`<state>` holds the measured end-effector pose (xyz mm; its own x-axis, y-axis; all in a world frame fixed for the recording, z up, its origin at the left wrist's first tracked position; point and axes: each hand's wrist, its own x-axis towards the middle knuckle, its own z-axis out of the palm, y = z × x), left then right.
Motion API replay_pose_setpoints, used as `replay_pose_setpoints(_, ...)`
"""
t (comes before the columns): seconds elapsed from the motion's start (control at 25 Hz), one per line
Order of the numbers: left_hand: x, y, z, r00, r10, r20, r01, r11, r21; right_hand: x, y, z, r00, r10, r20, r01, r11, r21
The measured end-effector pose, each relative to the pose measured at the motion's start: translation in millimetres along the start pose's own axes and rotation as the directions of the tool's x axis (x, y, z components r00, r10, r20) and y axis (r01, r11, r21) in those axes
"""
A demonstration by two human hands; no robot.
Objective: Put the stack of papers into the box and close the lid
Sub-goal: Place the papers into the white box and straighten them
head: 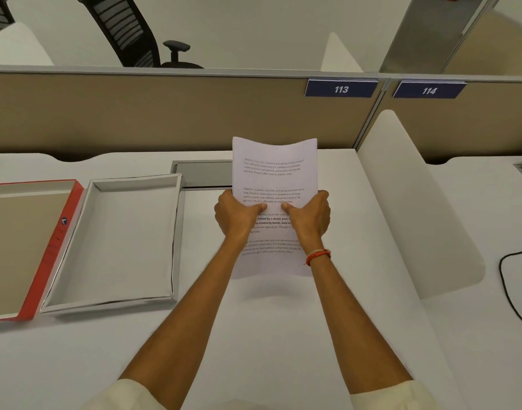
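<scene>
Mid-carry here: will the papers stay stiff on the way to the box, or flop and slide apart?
Likely floppy: the papers already curve along the free top edge above both hands. Loose sheets might fan or slip, since no clip or binding shows. Probably light, given the thumbs-and-fingers pinch holding them clear of the desk.

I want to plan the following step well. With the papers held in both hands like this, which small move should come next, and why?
Probably carry the stack of papers leftward, over the open white box. Both the left hand and the right hand already grip it at its sides, lifted off the desk. The box is empty, and its red lid lies open further left.
</scene>
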<state>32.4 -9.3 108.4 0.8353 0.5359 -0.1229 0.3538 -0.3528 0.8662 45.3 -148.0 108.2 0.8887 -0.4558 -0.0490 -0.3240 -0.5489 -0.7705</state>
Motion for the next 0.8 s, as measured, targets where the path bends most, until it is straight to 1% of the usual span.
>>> replay_pose_setpoints(0.12,3,-2,-8,0.998,-0.016,0.057,0.011,0.996,0.086,-3,-3,1,0.996,0.002,0.093,0.005,0.997,-0.079)
replay_pose_setpoints(0.24,4,-7,-18,0.996,-0.036,0.078,0.025,0.99,0.137,-9,-6,6,0.987,0.002,0.163,0.015,0.994,-0.105)
replay_pose_setpoints(0.56,17,-28,-70,0.997,-0.055,0.056,0.046,0.987,0.157,-43,-33,37,0.968,-0.023,0.25,0.044,0.996,-0.08)
replay_pose_setpoints(0.8,47,-59,-133,0.994,-0.089,0.067,0.076,0.981,0.178,-89,-67,87,0.955,-0.027,0.295,0.048,0.997,-0.063)
